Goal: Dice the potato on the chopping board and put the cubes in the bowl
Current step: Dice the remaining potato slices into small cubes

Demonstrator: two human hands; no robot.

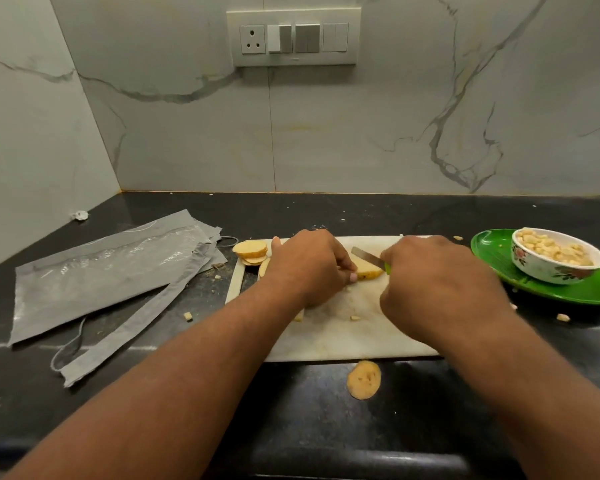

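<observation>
A pale chopping board [343,334] lies on the black counter. My left hand [305,268] holds a yellow potato piece [369,270] down on the board with curled fingers. My right hand [437,282] grips a green-handled knife [368,257]; its blade rests across the top of that piece. A stack of potato slices [250,251] sits at the board's far left corner. The white flowered bowl [556,259], holding several potato cubes, stands on a green plate [596,289] at the right.
Grey plastic bags [108,268] lie on the counter to the left, with a black rubber band [227,241] beside them. A potato end slice [363,379] lies in front of the board. Stray cubes [562,317] dot the counter. A marble wall with a switch panel [293,36] stands behind.
</observation>
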